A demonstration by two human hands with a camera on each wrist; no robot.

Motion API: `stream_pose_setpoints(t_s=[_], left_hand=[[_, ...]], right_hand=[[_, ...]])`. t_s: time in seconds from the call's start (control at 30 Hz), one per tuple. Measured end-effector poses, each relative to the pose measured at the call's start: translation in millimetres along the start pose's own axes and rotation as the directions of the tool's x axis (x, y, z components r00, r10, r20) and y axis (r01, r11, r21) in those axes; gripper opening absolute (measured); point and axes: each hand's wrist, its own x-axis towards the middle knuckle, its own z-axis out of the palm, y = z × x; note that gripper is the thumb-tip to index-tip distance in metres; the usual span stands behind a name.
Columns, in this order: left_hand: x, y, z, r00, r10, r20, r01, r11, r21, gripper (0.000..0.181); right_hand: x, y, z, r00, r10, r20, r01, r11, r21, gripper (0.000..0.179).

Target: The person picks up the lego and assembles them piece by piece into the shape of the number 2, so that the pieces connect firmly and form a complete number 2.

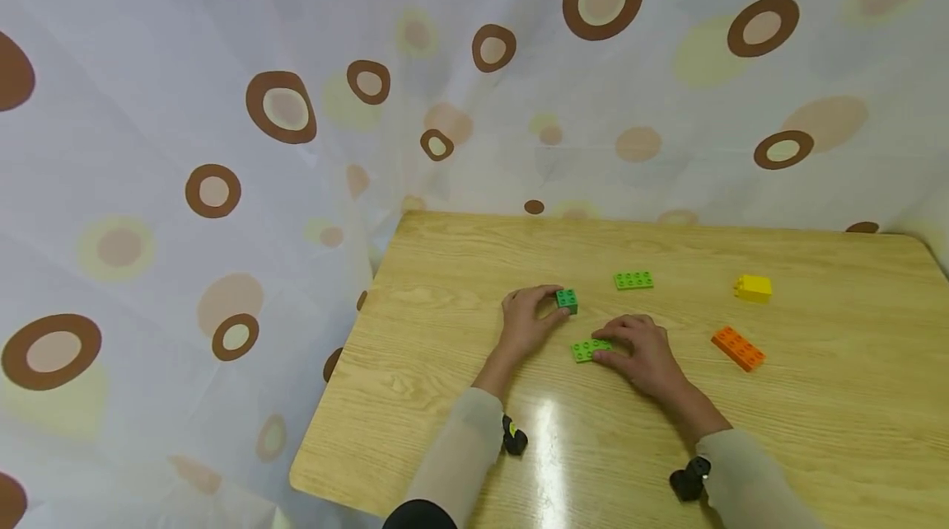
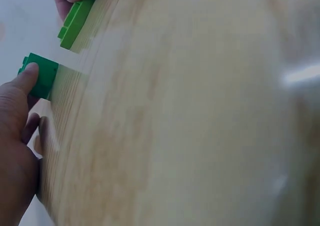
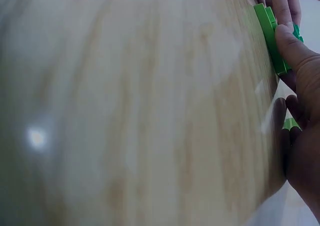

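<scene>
Bricks [image 1: 582, 352] on wood tbl [image 1: 423, 315], spotted backdrop [image 1: 549, 84]

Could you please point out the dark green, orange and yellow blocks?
Dark green block [image 1: 567, 299], head view: its studded top.
Orange block [image 1: 738, 348], head view: its studded top.
Yellow block [image 1: 754, 287], head view: its smooth body.

dark green block [image 1: 567, 301] — square, studs up | lime brick [image 1: 583, 351] — oblong, studs up, nearby
</scene>
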Motion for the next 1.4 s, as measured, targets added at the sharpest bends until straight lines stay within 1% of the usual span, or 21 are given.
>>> stream_pose_setpoints(t_s=[0.07, 0.2, 0.27, 0.37, 0.4, 0.47, 0.53, 0.6, 0.63, 0.73, 0.8, 0.87, 0.97, 1.07, 1.13, 1.2, 1.27, 1.33, 1.4], left_hand=[[0.1, 0.1, -0.4, 1.0, 0.011, -0.002, -0.011, 1.0, 0.005, 0.047], [0.1, -0.5, -0.9, 1.0, 0.017, 0.003, -0.017, 1.0, -0.004, 0.047], [-0.6, -0.7, -1.4, 1.0, 0.009, 0.005, -0.008, 1.0, -0.024, 0.046], [-4.5, 1.4, -2.7, 0.999, -0.029, 0.014, 0.03, 0.996, -0.08, 0.045], [-6.9, 2.6, -2.7, 0.999, -0.036, 0.026, 0.039, 0.993, -0.11, 0.045], [-11.8, 7.7, -1.7, 0.998, -0.029, 0.062, 0.039, 0.986, -0.16, 0.044], [-16.8, 14.1, 1.1, 0.995, 0.011, 0.101, 0.009, 0.981, -0.194, 0.043], [-20.8, 21.7, 4.8, 0.986, 0.065, 0.153, -0.029, 0.975, -0.222, 0.042], [-21.9, 25.7, 6.5, 0.98, 0.095, 0.176, -0.054, 0.974, -0.222, 0.042], [-22.9, 33.1, 11.8, 0.954, 0.173, 0.243, -0.124, 0.971, -0.203, 0.041], [-23.3, 35.6, 13.4, 0.934, 0.213, 0.287, -0.169, 0.97, -0.173, 0.041], [-23.8, 36.7, 14.1, 0.919, 0.239, 0.313, -0.202, 0.969, -0.144, 0.041], [-24.9, 38.9, 13.0, 0.91, 0.255, 0.327, -0.228, 0.966, -0.119, 0.041], [-25.6, 40.3, 11.9, 0.907, 0.268, 0.325, -0.241, 0.963, -0.121, 0.044], [-25.7, 40.7, 11.3, 0.9, 0.289, 0.326, -0.266, 0.957, -0.116, 0.047], [-25.2, 40.9, 10.6, 0.89, 0.319, 0.326, -0.301, 0.948, -0.107, 0.05], [-24.0, 41.6, 9.6, 0.881, 0.344, 0.325, -0.331, 0.939, -0.096, 0.05], [-22.5, 42.8, 8.9, 0.874, 0.361, 0.324, -0.354, 0.932, -0.082, 0.047], [-21.5, 44.7, 8.3, 0.872, 0.361, 0.329, -0.362, 0.93, -0.063, 0.046]], right_hand=[[0.3, -1, 0, 1.0, -0.003, -0.01, 0.003, 1.0, -0.003, 0.028], [0.5, -2, 0, 1.0, -0.001, -0.026, 0.001, 1.0, -0.011, 0.027], [0.3, -1, 0, 1.0, 0.0, -0.028, -0.001, 1.0, -0.022, 0.027], [-1.5, -1, -1, 1.0, 0.012, -0.028, -0.014, 0.998, -0.056, 0.029], [-2.6, -1, -2, 0.999, 0.019, -0.026, -0.02, 0.997, -0.069, 0.029], [-6.0, -1, -5, 0.999, 0.035, -0.03, -0.038, 0.995, -0.091, 0.031], [-9.3, 1, -10, 0.999, 0.043, -0.031, -0.046, 0.994, -0.098, 0.031], [-11.8, 4, -14, 0.999, 0.037, -0.029, -0.04, 0.994, -0.104, 0.032], [-12.7, 5, -16, 0.999, 0.034, -0.028, -0.036, 0.994, -0.106, 0.033], [-15.3, 9, -20, 1.0, 0.013, -0.027, -0.016, 0.993, -0.114, 0.034], [-17.1, 10, -21, 1.0, 0.009, -0.023, -0.012, 0.994, -0.109, 0.035], [-18.8, 10, -21, 1.0, 0.007, -0.019, -0.008, 0.995, -0.1, 0.035], [-20.7, 10, -20, 1.0, 0.003, -0.017, -0.005, 0.996, -0.094, 0.035], [-21.9, 11, -20, 1.0, 0.0, -0.017, -0.002, 0.995, -0.099, 0.036], [-22.8, 11, -20, 1.0, 0.001, -0.015, -0.003, 0.995, -0.103, 0.036], [-23.4, 11, -20, 1.0, 0.002, -0.014, -0.003, 0.994, -0.106, 0.037], [-23.6, 11, -20, 1.0, 0.004, -0.011, -0.005, 0.995, -0.104, 0.037], [-23.6, 10, -20, 1.0, 0.007, -0.009, -0.008, 0.995, -0.098, 0.037], [-23.4, 10, -21, 1.0, 0.01, -0.006, -0.011, 0.996, -0.091, 0.036]])
